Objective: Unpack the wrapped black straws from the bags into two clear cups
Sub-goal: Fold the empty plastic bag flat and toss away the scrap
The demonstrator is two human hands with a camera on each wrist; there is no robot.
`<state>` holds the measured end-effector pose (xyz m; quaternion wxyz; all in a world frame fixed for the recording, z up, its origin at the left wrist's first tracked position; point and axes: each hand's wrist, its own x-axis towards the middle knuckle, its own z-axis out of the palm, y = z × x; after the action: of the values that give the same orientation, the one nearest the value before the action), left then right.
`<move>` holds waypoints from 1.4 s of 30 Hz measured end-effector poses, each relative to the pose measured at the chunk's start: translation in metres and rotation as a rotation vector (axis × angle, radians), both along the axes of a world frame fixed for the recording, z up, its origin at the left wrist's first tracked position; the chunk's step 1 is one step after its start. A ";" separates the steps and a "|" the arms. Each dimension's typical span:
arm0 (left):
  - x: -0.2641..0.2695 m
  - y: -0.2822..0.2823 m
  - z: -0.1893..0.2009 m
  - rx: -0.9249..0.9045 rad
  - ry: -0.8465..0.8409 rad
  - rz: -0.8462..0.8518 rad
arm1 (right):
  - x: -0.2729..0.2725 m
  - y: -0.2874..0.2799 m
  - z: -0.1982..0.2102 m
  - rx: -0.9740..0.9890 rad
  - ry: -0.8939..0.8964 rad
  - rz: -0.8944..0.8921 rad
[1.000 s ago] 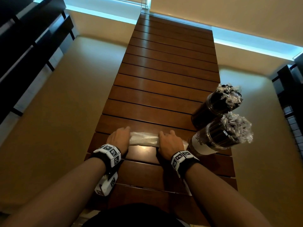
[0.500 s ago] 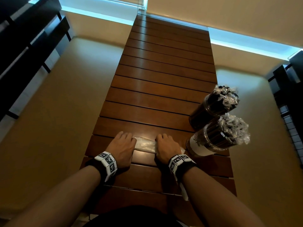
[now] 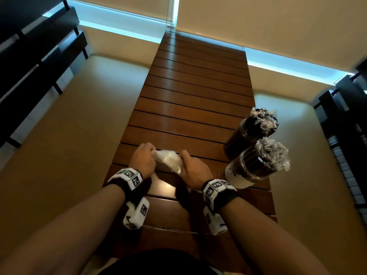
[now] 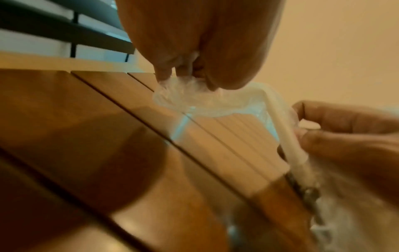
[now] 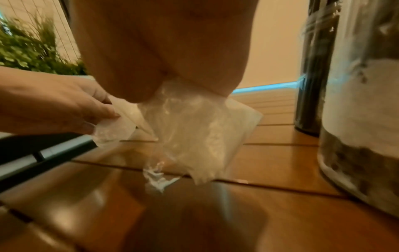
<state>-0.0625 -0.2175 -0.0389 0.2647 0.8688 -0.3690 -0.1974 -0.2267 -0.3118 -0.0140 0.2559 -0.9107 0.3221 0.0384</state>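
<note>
A crumpled clear plastic bag (image 3: 169, 161) hangs between both hands just above the slatted wooden table (image 3: 188, 108). My left hand (image 3: 144, 160) pinches its left end; the bag (image 4: 194, 98) shows under those fingertips in the left wrist view. My right hand (image 3: 193, 169) grips the right end, and the bag (image 5: 194, 129) droops below it toward the table. No straws show inside the bag. Two clear cups stand at the table's right edge, packed with wrapped black straws: the far cup (image 3: 250, 133) and the near cup (image 3: 256, 165).
The long narrow table runs away from me, with tan floor on both sides. Dark railings (image 3: 29, 56) stand at the far left and far right. Green plants (image 5: 32, 51) show behind the left hand in the right wrist view.
The bag lay flat and rolled under both hands on the table. Both hands have since lifted it, drawn closer together, and now pinch its ends.
</note>
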 end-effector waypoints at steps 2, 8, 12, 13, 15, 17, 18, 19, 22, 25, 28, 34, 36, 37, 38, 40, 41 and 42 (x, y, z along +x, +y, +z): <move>0.002 -0.008 0.012 -0.100 0.156 0.109 | 0.010 -0.002 0.011 -0.019 -0.084 -0.003; -0.022 -0.023 0.052 -0.420 0.845 0.258 | 0.037 -0.001 0.037 -0.046 -0.251 -0.109; -0.025 -0.021 0.079 -0.600 1.241 0.187 | 0.031 -0.006 0.045 -0.105 -0.316 -0.175; -0.025 -0.021 0.083 -0.586 1.193 0.118 | 0.030 -0.007 0.046 -0.110 -0.348 -0.174; -0.025 -0.022 0.086 -0.536 0.977 0.036 | 0.028 -0.007 0.048 -0.104 -0.404 -0.162; -0.022 -0.023 0.082 -0.524 0.869 0.076 | 0.029 -0.010 0.049 -0.086 -0.421 -0.142; -0.019 -0.023 0.080 -0.524 0.840 0.104 | 0.030 -0.011 0.051 -0.072 -0.433 -0.142; -0.016 -0.022 0.077 -0.513 0.773 0.133 | 0.029 -0.012 0.054 -0.052 -0.461 -0.162; -0.003 -0.016 0.063 -0.381 0.418 0.191 | 0.028 -0.015 0.068 0.040 -0.629 -0.321; -0.015 -0.014 0.067 -0.395 0.338 0.140 | 0.037 -0.006 0.081 0.091 -0.761 -0.374; -0.037 -0.019 0.086 -0.428 0.515 -0.026 | 0.049 0.005 0.085 0.056 -0.815 -0.401; -0.035 -0.013 0.106 -0.521 1.059 -0.315 | 0.048 -0.007 0.109 0.202 -0.883 -0.591; -0.034 -0.017 0.112 -0.512 0.847 -0.400 | 0.052 -0.010 0.117 0.382 -0.918 -0.634; -0.034 -0.019 0.117 -0.514 0.792 -0.393 | 0.053 -0.012 0.120 0.481 -0.944 -0.646; -0.034 -0.021 0.122 -0.520 0.741 -0.374 | 0.053 -0.015 0.123 0.569 -0.971 -0.645; -0.031 -0.025 0.129 -0.546 0.600 -0.334 | 0.050 -0.019 0.129 0.723 -1.014 -0.606; -0.028 -0.027 0.132 -0.567 0.538 -0.303 | 0.047 -0.023 0.129 0.790 -1.016 -0.579; -0.025 -0.029 0.134 -0.590 0.507 -0.250 | 0.043 -0.023 0.131 0.850 -1.008 -0.549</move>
<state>-0.0876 -0.2467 0.0954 0.5592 0.6279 -0.4355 -0.3216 -0.1833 -0.3353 0.1174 0.7069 -0.5252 0.3393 -0.3305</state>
